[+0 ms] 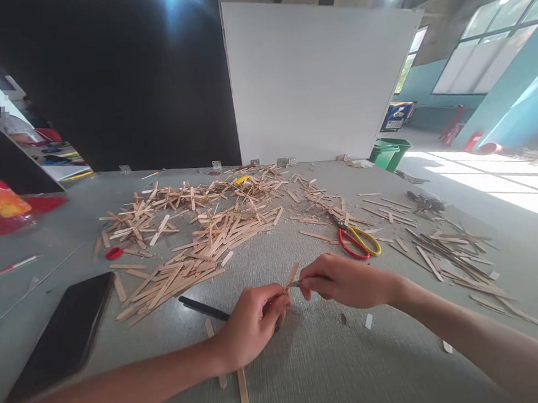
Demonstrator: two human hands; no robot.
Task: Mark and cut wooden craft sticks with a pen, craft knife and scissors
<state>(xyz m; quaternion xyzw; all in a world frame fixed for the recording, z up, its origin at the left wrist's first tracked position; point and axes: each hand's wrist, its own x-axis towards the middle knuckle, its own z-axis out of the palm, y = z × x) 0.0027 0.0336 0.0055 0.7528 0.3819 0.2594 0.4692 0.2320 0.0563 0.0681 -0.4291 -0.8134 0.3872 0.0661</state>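
Note:
My left hand (259, 322) is closed around a wooden craft stick (292, 275), whose upper end sticks up past the fingers. My right hand (339, 279) pinches a small, thin metal blade (295, 284) that reaches to the stick; most of it is hidden by the fingers. Under my left wrist lie two more craft sticks (244, 395), partly covered. A slim black rod-like tool (203, 307) runs beneath the left hand, so its kind is unclear. Small flat shiny pieces (368, 321) lie below my right hand.
A large heap of craft sticks (225, 232) spreads over the grey table (308, 370). Scissors (361, 243) with red and yellow handles lie at right, thin wood strips (443, 257) beyond them. A dark phone (66, 338) and a red ring (113, 253) are at left. Panels (311, 82) stand behind.

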